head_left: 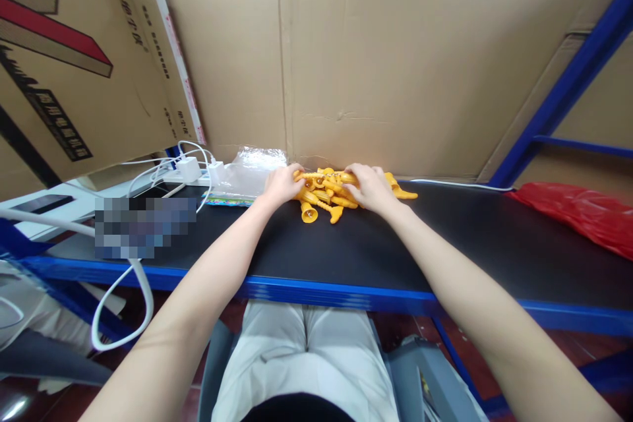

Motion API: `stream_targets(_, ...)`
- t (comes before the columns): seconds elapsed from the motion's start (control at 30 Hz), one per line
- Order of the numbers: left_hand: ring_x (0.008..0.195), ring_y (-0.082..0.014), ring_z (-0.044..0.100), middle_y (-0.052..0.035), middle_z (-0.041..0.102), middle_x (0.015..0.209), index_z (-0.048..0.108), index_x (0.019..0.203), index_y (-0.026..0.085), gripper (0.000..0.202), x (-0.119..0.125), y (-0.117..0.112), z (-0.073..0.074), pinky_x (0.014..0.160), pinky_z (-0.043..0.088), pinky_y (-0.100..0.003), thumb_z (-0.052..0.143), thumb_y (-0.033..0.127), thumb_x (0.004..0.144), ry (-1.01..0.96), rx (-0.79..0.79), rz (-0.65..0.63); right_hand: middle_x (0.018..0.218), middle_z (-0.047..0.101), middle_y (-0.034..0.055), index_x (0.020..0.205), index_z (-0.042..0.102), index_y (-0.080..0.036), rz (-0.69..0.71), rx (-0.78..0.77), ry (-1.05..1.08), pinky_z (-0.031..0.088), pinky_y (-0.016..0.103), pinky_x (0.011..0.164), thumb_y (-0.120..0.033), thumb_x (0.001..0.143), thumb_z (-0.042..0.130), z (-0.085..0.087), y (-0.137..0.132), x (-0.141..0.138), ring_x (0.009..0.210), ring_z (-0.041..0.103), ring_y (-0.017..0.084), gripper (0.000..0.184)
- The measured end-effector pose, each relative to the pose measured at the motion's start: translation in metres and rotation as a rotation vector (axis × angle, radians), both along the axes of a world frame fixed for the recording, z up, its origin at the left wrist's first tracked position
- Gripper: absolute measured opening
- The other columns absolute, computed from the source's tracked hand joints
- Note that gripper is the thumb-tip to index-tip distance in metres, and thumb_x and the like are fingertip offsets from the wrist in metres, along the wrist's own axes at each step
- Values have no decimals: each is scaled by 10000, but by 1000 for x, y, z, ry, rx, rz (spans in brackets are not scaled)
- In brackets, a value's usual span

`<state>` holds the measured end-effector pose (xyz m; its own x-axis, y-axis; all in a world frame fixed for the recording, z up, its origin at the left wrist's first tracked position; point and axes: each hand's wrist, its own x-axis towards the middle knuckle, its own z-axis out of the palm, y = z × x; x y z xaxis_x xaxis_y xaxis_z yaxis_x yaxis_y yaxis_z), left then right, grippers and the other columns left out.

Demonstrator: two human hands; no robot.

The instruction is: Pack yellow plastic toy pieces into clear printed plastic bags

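A loose pile of yellow plastic pieces (324,192) lies on the black shelf top, close to the cardboard at the back. Some are curved, and one at the front has a flared, bell-like end; they resemble small toy horns. At the pile's left end, my left hand (283,186) has its fingers curled onto the pieces. My right hand (370,187) grips the pile from the right, thumb in front and fingers bent over the top. A few pieces stick out to the right behind it. Both hands partly hide what they hold.
Left of the pile lie a clear plastic bag (242,175) and white chargers (188,169) with looping cables. A red plastic bag (578,211) is at the far right. Cardboard (395,66) walls the back; a blue rail (341,291) edges the front.
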<state>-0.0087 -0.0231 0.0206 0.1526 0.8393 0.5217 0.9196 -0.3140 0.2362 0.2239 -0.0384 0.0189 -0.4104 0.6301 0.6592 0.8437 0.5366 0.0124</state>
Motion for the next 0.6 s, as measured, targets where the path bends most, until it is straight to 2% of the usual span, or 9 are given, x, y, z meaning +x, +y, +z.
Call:
stream_targets(0.13, 829, -214, 602, -53, 668, 904, 632, 1024, 257, 307, -5, 4, 0, 697, 425, -278, 476, 366, 782, -27, 25, 0, 974, 620, 93, 987, 503, -181, -42, 3, 9, 321, 371, 797, -254, 782, 473, 1, -1, 0, 910, 544, 242, 219)
stream_targets(0.27, 859, -227, 600, -61, 674, 899, 652, 995, 238, 322, -14, 9, -1, 716, 419, -286, 448, 406, 809, -76, 55, 96, 978, 623, 101, 992, 497, -179, -98, 0, 66, 327, 376, 792, -252, 774, 480, 1, 2, 4, 912, 549, 249, 231)
stream_targets(0.47, 922, -223, 592, -70, 669, 983, 647, 1020, 221, 342, -25, 17, -4, 752, 409, -278, 439, 400, 817, -280, 72, 153, 953, 639, 88, 986, 512, -187, -72, -47, 84, 355, 362, 757, -273, 759, 508, -3, 6, 7, 870, 575, 249, 242)
stream_targets(0.6, 868, -208, 606, -65, 678, 931, 638, 1016, 202, 339, -29, 25, -8, 740, 415, -276, 440, 381, 808, -397, 44, 138, 931, 646, 92, 988, 529, -185, -46, -76, 63, 375, 343, 716, -291, 754, 517, -4, 3, 3, 823, 586, 244, 257)
